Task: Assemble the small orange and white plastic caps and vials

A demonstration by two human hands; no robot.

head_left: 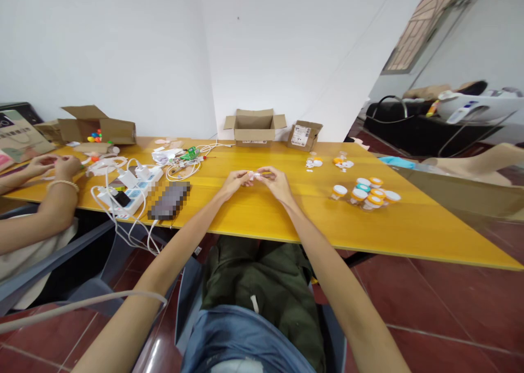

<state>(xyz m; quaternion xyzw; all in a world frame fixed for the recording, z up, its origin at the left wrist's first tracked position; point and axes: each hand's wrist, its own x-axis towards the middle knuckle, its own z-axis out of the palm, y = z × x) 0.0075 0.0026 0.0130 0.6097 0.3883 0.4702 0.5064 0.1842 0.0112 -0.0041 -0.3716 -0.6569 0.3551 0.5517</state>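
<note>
A small whitish, partly clear piece [255, 175] is held between my two hands above the yellow table [254, 216]; its kind is too small to make out. My left hand [237, 182] has its fingertips closed on one end. From the other side, my right hand [275, 182] pinches it with bent fingers. To the right stand several small clear jars [359, 196] with white, orange or teal lids, grouped close together. Farther back lie two little heaps of white and orange parts [314, 162], the second heap [342, 163] just right of the first.
An open cardboard box [254, 135] and a smaller carton [303, 136] stand by the wall. To my left lie a power strip [137, 192] with tangled white cables, a blurred-out phone [169, 200] and a green item [190, 154]. Another person's hands [61, 167] work at far left.
</note>
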